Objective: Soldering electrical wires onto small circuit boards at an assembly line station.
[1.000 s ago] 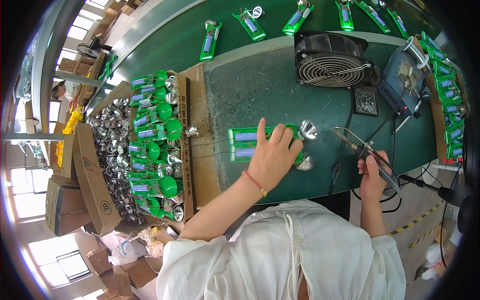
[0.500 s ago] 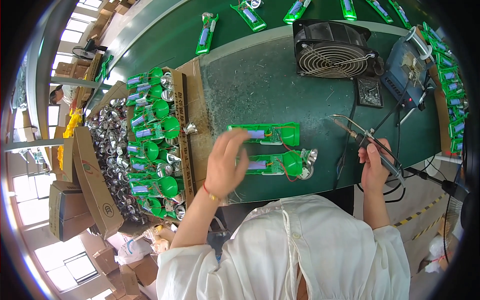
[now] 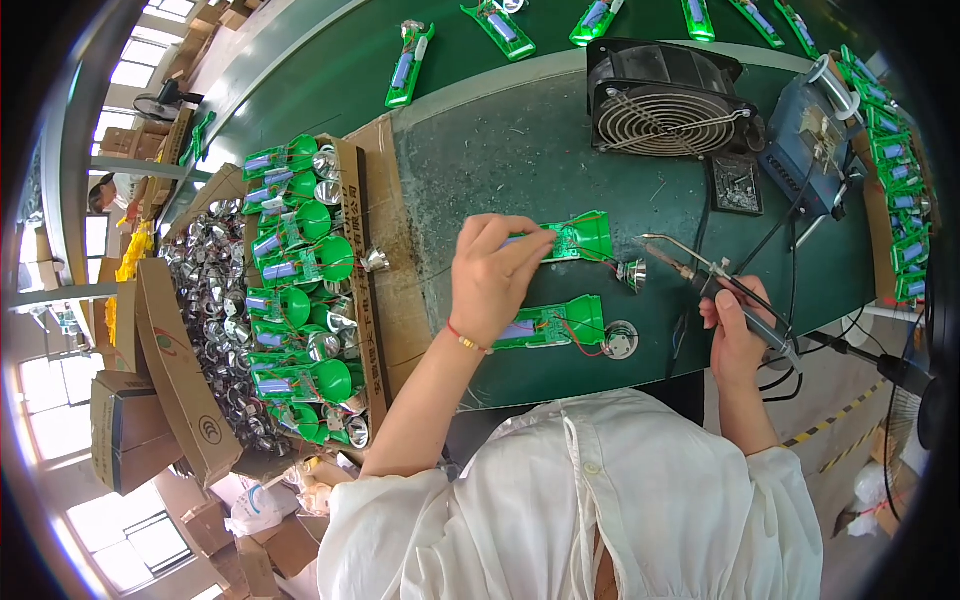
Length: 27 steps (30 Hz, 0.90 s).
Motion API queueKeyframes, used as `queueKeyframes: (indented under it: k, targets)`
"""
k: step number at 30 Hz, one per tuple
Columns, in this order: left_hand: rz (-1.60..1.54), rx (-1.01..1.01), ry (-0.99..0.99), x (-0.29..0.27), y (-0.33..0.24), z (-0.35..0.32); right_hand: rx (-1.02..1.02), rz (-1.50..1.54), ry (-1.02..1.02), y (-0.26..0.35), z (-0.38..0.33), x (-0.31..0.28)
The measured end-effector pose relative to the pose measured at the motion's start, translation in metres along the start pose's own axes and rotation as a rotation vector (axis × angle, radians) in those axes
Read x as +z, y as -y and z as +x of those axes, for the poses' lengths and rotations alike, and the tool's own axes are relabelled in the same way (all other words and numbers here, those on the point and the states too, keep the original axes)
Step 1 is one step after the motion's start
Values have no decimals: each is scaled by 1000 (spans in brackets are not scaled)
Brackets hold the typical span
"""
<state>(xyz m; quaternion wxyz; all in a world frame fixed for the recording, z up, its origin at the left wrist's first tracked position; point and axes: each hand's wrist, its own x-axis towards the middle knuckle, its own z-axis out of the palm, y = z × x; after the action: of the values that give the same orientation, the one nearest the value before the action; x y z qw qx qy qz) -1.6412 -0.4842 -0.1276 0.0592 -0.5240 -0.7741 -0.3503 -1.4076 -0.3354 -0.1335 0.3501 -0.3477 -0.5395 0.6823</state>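
On the dark green worktop, directly before the person, two green torch halves lie side by side with long axes running left to right, reflector ends toward the right. The fan stands at the far edge, well apart, with the blue soldering station just beside it on the right. The cardboard tray of further green halves and loose reflectors sits to the left, clear of the work. The left hand rests on the upper torch half, fingers closed down on its left portion. The lower torch half lies just below that hand, untouched. The right hand is clamped on the soldering iron, tip pointing left toward the upper half's small reflector, near but apart; only trailing wires lie between.
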Motion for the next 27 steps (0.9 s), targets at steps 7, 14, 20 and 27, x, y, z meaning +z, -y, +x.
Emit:
queueKeyframes:
  k: [7,14,20,27]
  targets:
    - [-146,-106,32,6,3,-5,-50,-177,170,-1,-9,29]
    - [-71,-218,14,11,1,0,-161,-305,279,-10,1,57]
    - [-40,-255,63,13,5,-1,-158,-376,298,-16,1,67]
    - [-55,-257,99,10,7,-2,-145,-356,283,-22,-2,70]
